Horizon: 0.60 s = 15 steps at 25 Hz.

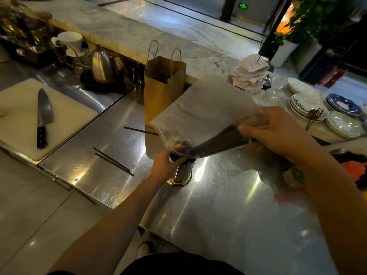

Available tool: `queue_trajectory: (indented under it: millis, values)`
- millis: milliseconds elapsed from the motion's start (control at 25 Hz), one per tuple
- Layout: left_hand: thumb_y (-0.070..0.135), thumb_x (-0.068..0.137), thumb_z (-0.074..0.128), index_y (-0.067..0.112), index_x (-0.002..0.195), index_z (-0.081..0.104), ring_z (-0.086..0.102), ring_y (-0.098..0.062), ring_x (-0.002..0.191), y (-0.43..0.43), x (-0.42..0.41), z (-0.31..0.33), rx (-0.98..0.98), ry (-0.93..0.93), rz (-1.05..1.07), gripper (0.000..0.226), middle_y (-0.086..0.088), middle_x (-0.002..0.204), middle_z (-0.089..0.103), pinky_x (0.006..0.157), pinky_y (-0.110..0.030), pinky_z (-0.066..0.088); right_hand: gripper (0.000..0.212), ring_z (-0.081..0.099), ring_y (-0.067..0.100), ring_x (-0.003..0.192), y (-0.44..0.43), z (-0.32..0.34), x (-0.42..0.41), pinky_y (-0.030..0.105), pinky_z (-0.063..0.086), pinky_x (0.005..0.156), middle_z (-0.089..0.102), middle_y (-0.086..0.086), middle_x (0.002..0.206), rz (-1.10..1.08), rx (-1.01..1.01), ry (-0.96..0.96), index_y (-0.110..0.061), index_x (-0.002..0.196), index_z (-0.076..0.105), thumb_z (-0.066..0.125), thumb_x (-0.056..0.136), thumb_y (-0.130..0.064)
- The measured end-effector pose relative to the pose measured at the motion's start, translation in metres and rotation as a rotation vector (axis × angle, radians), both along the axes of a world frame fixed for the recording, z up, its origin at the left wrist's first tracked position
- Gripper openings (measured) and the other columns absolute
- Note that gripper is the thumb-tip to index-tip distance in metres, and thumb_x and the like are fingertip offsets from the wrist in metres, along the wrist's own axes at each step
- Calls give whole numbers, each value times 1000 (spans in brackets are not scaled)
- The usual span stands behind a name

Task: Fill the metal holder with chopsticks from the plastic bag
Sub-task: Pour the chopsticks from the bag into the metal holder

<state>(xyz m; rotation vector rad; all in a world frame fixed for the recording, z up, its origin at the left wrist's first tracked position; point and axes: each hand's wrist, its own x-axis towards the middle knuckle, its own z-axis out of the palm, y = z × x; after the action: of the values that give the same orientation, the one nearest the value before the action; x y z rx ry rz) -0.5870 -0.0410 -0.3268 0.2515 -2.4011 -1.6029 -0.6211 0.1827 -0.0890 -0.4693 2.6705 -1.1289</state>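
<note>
1 bundle of chopsticks (218, 142) slants from my right hand (278, 129), pinching the plastic bag (204, 114), down-left into the metal holder (181, 173) my left hand (164, 165) grips.

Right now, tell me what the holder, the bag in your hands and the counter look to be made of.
Holder: likely polished stainless steel, with mirror glints and slotted sides.
Plastic bag: thin cloudy film; the dark chopsticks show through it.
Counter: brushed steel, by its swirl scratches and streaked reflections.
</note>
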Motion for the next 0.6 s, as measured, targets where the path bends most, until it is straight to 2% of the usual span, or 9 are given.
queue_trajectory:
  millis: [80, 160, 240, 320, 440, 520, 600]
  values:
    - [17, 81, 76, 10, 107, 70, 60, -9, 95, 1, 1, 2, 14, 15, 16, 28, 4, 102, 67, 79, -3, 40, 11, 71, 7, 74, 1, -2, 0, 18, 55, 56, 73, -2, 88, 1, 17, 9, -34, 90, 65, 69, 85, -25]
    - [18, 81, 76, 11, 104, 72, 60, -9, 92, 1, 2, 2, 20, 44, 32, 25, 6, 98, 67, 78, -6, 41, 11, 71, 11, 73, 2, -2, 0, 21, 56, 59, 73, 0, 89, -4, 42, 36, -33, 93, 65, 69, 86, -26]
    - [20, 80, 77, 10, 106, 71, 62, -12, 96, 0, 2, -1, 22, 34, 42, 28, 2, 103, 69, 82, -16, 43, 12, 72, 14, 74, 2, -2, 1, 29, 60, 64, 73, 1, 90, -6, 48, 38, -34, 93, 64, 69, 86, -26]
    - [18, 80, 77, 8, 106, 71, 63, -16, 99, -1, 1, -3, 18, 29, 49, 28, -4, 105, 70, 82, -12, 43, 11, 72, 16, 75, 0, -2, 2, 34, 61, 68, 73, 2, 89, -9, 45, 46, -34, 91, 64, 69, 86, -26]
    - [13, 84, 73, 6, 108, 70, 60, -13, 95, 1, 3, -2, 5, 42, 65, 25, -7, 104, 70, 76, -1, 40, 10, 72, 12, 73, -1, -2, 4, 26, 60, 64, 73, 1, 88, -21, 36, 57, -34, 89, 64, 69, 86, -25]
    - [14, 84, 72, 6, 107, 69, 59, -12, 94, 1, 4, 0, 3, 31, 50, 25, -6, 105, 70, 78, -6, 41, 8, 70, 10, 73, -1, -2, 4, 17, 53, 60, 73, 1, 90, -17, 82, 89, -29, 94, 66, 68, 87, -25]
    - [19, 85, 72, 9, 106, 70, 61, -13, 95, 1, 4, -1, 9, 11, 30, 24, -4, 105, 71, 82, -20, 45, 13, 67, 6, 75, -1, -1, 5, 12, 48, 59, 72, -1, 90, -12, 137, 118, -22, 101, 67, 66, 88, -25]
